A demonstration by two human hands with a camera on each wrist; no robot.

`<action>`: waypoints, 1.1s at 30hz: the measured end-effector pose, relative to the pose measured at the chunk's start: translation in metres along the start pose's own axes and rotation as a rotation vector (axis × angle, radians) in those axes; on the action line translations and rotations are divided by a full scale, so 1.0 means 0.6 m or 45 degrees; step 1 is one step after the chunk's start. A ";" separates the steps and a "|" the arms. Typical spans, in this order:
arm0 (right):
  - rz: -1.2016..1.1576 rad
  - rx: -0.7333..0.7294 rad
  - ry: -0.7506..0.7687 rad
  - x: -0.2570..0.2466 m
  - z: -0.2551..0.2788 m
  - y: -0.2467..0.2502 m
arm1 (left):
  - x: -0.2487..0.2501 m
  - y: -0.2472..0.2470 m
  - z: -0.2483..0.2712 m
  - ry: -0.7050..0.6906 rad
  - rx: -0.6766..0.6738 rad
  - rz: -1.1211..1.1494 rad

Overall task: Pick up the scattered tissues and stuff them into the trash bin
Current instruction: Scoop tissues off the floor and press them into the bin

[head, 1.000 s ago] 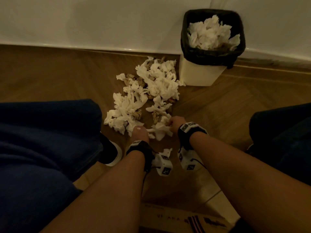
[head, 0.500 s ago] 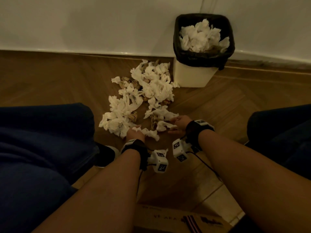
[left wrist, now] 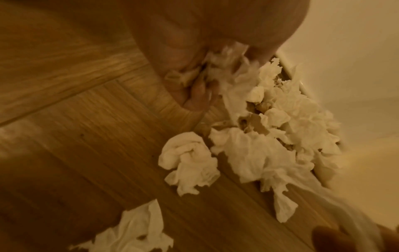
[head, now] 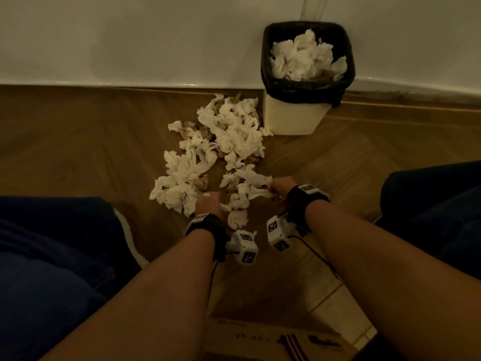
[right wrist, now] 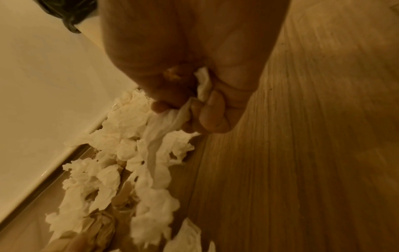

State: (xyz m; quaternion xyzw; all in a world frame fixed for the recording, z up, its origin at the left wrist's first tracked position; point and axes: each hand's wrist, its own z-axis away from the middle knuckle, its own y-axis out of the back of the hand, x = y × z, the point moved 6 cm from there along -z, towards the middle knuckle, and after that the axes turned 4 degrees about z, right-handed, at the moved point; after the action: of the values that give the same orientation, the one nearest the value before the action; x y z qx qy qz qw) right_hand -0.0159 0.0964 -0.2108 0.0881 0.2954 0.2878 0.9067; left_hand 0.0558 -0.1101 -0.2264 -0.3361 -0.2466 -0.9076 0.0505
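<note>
Both fists clench tissue: left hand, right hand. Better bunch the tissues tight before lifting to the bin.

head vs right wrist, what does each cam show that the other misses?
Head only: the trash bin with its full opening, already heaped with tissues; the left hand at the near edge of the floor pile; both forearms and wrist rigs; a cardboard box at the bottom.

Right wrist only: the underside of the right hand, fingers curled round a twisted tissue, and wood grain up close.

Both: the scattered tissues on the wooden floor, the white wall and the bin's black liner.
</note>
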 end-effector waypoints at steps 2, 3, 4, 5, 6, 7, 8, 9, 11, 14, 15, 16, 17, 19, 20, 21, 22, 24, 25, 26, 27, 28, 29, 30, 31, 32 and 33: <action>-0.156 -0.035 -0.040 -0.002 0.000 -0.006 | 0.001 -0.002 0.000 0.049 -0.033 0.222; -0.230 -0.036 -0.054 -0.003 -0.002 -0.007 | 0.000 -0.002 0.003 0.097 -0.048 0.282; -0.266 -0.020 -0.057 -0.005 -0.003 -0.007 | 0.003 0.001 0.005 0.111 -0.055 0.341; -0.244 0.020 -0.060 -0.007 -0.005 -0.005 | 0.006 0.001 0.008 0.089 -0.085 0.293; -0.192 0.082 -0.072 -0.006 -0.008 0.001 | 0.009 -0.002 0.007 0.059 -0.111 0.263; -0.139 0.147 -0.087 -0.003 -0.010 0.008 | 0.014 -0.002 0.008 0.040 -0.117 0.190; -0.094 0.195 -0.092 0.000 -0.011 0.016 | 0.014 -0.004 0.004 0.049 -0.116 0.197; -0.070 0.222 -0.099 0.003 -0.012 0.021 | 0.016 -0.003 0.003 0.062 -0.129 0.197; -0.035 0.212 -0.111 0.012 -0.018 0.026 | 0.012 -0.001 -0.002 0.097 -0.158 0.166; 0.027 0.124 -0.057 0.016 -0.012 0.020 | 0.010 -0.002 -0.006 0.150 -0.239 0.171; 0.035 0.108 -0.038 0.013 -0.006 0.018 | 0.015 -0.005 0.000 0.157 -0.285 0.155; 0.026 0.084 -0.044 0.012 -0.001 0.017 | 0.018 -0.010 0.000 0.163 -0.327 0.144; 0.046 0.073 -0.054 0.011 0.000 0.015 | 0.022 -0.015 0.001 0.176 -0.356 0.163; 0.175 0.034 -0.073 0.009 -0.004 0.007 | 0.030 -0.032 0.004 0.217 -0.442 0.316; 0.232 0.023 -0.053 0.006 -0.005 0.004 | 0.032 -0.040 0.005 0.229 -0.472 0.370; 0.239 0.025 -0.025 0.002 -0.007 0.001 | 0.033 -0.045 0.007 0.235 -0.480 0.382; 0.179 0.020 -0.001 -0.002 -0.005 -0.001 | 0.034 -0.046 0.008 0.233 -0.454 0.365; -0.039 0.052 -0.006 -0.005 -0.001 0.002 | 0.039 -0.044 0.016 0.212 -0.372 0.362; -0.125 0.074 -0.022 -0.008 0.002 0.004 | 0.042 -0.044 0.018 0.207 -0.365 0.398; -0.172 0.091 -0.032 -0.012 0.003 0.006 | 0.046 -0.048 0.018 0.237 -0.389 0.508; -0.194 0.114 -0.027 -0.017 0.003 0.009 | 0.053 -0.051 0.017 0.270 -0.395 0.678; -0.200 0.155 -0.014 -0.023 0.004 0.014 | 0.060 -0.051 0.012 0.272 -0.356 0.815; -0.205 0.207 -0.001 -0.028 0.003 0.021 | 0.069 -0.049 0.009 0.254 -0.311 0.886; -0.215 0.257 0.026 -0.034 0.003 0.028 | 0.078 -0.045 0.005 0.220 -0.262 0.894; -0.234 0.297 0.059 -0.041 0.004 0.033 | 0.089 -0.042 0.005 0.205 -0.230 0.908; -0.275 0.335 0.096 -0.049 0.009 0.037 | 0.098 -0.039 0.004 0.191 -0.198 0.895; -0.345 0.366 0.132 -0.058 0.014 0.041 | 0.113 -0.034 0.010 0.195 -0.158 0.891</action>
State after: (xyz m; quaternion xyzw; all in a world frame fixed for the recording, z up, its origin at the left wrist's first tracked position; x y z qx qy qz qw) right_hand -0.0456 0.0964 -0.1793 0.1612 0.3888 0.1221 0.8988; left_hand 0.0021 -0.0842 -0.1880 -0.3335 -0.0565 -0.8711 0.3560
